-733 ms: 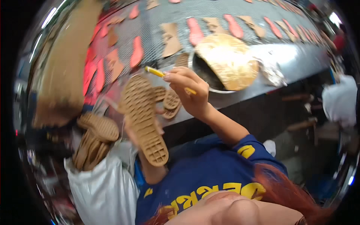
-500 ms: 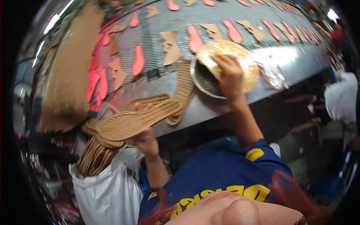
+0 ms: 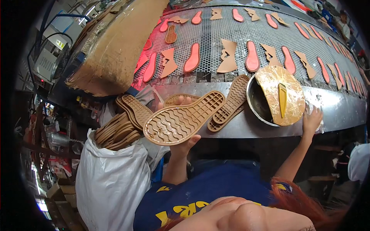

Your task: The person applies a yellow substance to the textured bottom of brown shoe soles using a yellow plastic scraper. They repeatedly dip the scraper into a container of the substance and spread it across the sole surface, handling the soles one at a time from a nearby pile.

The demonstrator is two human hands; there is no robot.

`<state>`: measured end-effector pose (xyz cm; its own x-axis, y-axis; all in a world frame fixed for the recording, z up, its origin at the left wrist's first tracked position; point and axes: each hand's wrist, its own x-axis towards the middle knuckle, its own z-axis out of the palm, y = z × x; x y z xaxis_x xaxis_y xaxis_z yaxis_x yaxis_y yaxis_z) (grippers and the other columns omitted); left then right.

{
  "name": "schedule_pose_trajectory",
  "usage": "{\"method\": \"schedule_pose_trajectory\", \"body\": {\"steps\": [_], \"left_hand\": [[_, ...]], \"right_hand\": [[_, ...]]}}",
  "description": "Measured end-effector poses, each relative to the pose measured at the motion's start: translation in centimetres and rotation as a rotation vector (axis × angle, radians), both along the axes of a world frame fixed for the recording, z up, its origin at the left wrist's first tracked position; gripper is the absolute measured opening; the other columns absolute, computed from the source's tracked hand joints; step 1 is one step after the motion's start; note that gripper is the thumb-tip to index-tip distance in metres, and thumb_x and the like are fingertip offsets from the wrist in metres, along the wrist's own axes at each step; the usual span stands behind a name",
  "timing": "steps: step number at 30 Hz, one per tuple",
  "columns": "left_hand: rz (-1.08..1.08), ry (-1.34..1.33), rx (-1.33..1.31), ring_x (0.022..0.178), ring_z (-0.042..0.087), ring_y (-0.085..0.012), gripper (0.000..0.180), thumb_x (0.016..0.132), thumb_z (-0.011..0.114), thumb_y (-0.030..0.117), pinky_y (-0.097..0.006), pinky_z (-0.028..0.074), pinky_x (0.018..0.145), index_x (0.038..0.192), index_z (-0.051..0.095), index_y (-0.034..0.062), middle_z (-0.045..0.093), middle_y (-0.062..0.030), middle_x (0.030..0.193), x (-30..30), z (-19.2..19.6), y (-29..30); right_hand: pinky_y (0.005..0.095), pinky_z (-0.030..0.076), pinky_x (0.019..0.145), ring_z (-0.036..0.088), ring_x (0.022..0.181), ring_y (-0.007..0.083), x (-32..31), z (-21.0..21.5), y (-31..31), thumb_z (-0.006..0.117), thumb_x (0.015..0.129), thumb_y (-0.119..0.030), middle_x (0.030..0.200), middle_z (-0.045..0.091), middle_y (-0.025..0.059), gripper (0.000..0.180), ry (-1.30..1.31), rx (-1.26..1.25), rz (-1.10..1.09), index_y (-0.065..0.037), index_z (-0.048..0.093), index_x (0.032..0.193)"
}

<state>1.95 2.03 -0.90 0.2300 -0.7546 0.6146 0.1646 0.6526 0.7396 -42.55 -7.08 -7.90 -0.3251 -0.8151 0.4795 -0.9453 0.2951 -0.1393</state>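
My left hand grips a tan shoe sole from beneath, tread side up, with a glossy wet patch near its wide end. Beside the pot, my right hand is closed over a crumpled clear plastic wrap lying on the metal ledge; the fingers partly hide it. A metal pot with a dark inside is partly covered by a round, film-wrapped lid. On the lid sits a yellow handle-like piece. More tan soles lie left of the pot.
A mesh conveyor carries pink insoles and tan cut pieces beyond the metal ledge. A white sack full of soles stands at left, below a worn cardboard sheet. Another person is at far right.
My right hand has left the lid and moved right to the crumpled plastic. The lid now rests partly over the pot. My left hand still holds the sole; the whole view has shifted.
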Motion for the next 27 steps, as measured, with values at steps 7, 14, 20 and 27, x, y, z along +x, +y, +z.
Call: {"method": "schedule_pose_trajectory", "body": {"steps": [7, 14, 20, 27], "left_hand": [[0.005, -0.013, -0.020, 0.132, 0.030, -0.0336, 0.102, 0.074, 0.077, 0.020, -0.048, 0.028, 0.109, 0.145, 0.003, 0.0143, 0.029, -0.0188, 0.140, -0.4, 0.5, 0.0], [-0.046, 0.005, -0.034, 0.133, 0.030, -0.0326, 0.100, 0.074, 0.075, 0.016, -0.047, 0.028, 0.109, 0.144, 0.003, 0.0139, 0.030, -0.0181, 0.140, -0.4, 1.0, 0.2], [-0.175, 0.131, 0.083, 0.133, 0.029, -0.0338, 0.100, 0.074, 0.072, 0.009, -0.049, 0.028, 0.108, 0.144, 0.002, 0.0139, 0.030, -0.0188, 0.140, -0.3, 2.1, 0.4], [-0.258, 0.143, 0.089, 0.134, 0.027, -0.0326, 0.102, 0.073, 0.072, 0.005, -0.047, 0.027, 0.108, 0.144, 0.000, 0.0136, 0.027, -0.0178, 0.141, -1.6, 2.2, -0.7]], "right_hand": [[0.0436, 0.039, 0.092, 0.049, 0.109, 0.0356, -2.0, -1.4, -0.6, 0.069, 0.073, -0.016, 0.102, 0.059, 0.0175, 0.026, -0.092, 0.035, 0.074, -0.001, 0.062, 0.093], [0.0412, 0.043, 0.079, 0.055, 0.089, 0.0346, -4.4, -1.8, -0.5, 0.063, 0.077, -0.013, 0.096, 0.059, 0.0195, 0.021, -0.204, -0.110, -0.017, 0.004, 0.062, 0.089], [0.0303, 0.046, 0.081, 0.060, 0.089, 0.0190, 2.1, 6.7, 3.6, 0.053, 0.077, -0.006, 0.111, 0.061, 0.0195, 0.025, -1.258, -0.580, 0.546, 0.013, 0.063, 0.089], [0.0428, 0.043, 0.085, 0.064, 0.079, 0.0284, 12.2, 11.0, 6.7, 0.048, 0.068, -0.004, 0.080, 0.064, 0.0168, 0.013, -1.557, -0.403, 1.382, 0.003, 0.059, 0.066]]}}
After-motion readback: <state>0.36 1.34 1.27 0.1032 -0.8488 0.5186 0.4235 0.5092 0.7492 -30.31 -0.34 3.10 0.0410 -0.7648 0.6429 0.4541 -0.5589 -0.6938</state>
